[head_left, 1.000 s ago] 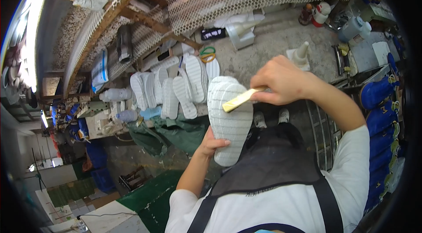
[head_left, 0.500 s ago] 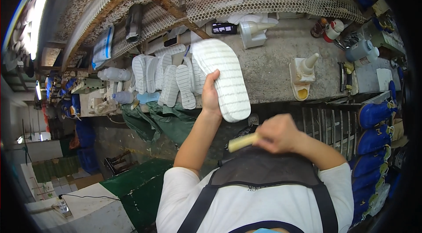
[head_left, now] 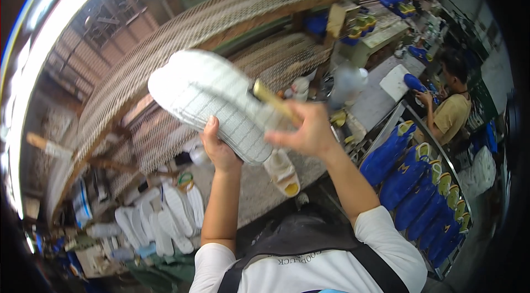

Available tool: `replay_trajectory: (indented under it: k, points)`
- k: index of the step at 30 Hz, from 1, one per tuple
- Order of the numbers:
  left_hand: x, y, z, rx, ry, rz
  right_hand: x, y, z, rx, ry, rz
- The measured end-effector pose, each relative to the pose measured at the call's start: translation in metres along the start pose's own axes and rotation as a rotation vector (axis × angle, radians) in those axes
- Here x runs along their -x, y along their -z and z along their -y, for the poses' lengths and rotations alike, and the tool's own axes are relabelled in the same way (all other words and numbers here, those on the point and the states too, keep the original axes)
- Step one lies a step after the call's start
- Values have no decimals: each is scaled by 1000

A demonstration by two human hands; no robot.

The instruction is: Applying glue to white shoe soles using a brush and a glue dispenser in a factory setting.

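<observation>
My left hand [head_left: 218, 146] grips a ribbed white rubber shoe sole [head_left: 212, 102], fingers curled under it; my right hand [head_left: 309, 130] pinches a yellow-handled brush [head_left: 274, 102] against it.

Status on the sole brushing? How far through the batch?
Done: cannot tell; no finished pile is marked out. In hand: left hand holds up a white sole, tread facing the camera; right hand holds a yellow-handled brush across it. Left: a row of white soles lies on the bench below, whether brushed is unclear.
</observation>
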State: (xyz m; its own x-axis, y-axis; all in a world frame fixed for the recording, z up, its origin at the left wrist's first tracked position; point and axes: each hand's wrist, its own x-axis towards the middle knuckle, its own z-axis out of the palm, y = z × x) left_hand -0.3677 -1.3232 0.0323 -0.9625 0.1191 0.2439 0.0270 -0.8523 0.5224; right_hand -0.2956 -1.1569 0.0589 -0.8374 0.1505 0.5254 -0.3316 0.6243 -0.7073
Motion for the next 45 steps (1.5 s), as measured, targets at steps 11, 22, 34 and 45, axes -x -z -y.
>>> replay_trajectory:
  k: [11, 22, 34, 45]
  points:
    - [29, 40, 38, -193, 676, 93, -204, 160, -126, 1031, -314, -370]
    - [153, 152, -51, 113, 786, -268, 97, -68, -46, -454, -503, 277]
    - [286, 182, -90, -196, 1068, -552, 292, -108, -187, 460, -730, 596]
    - [248, 176, -68, -100, 1161, -377, 205, -80, -114, -626, -678, 921]
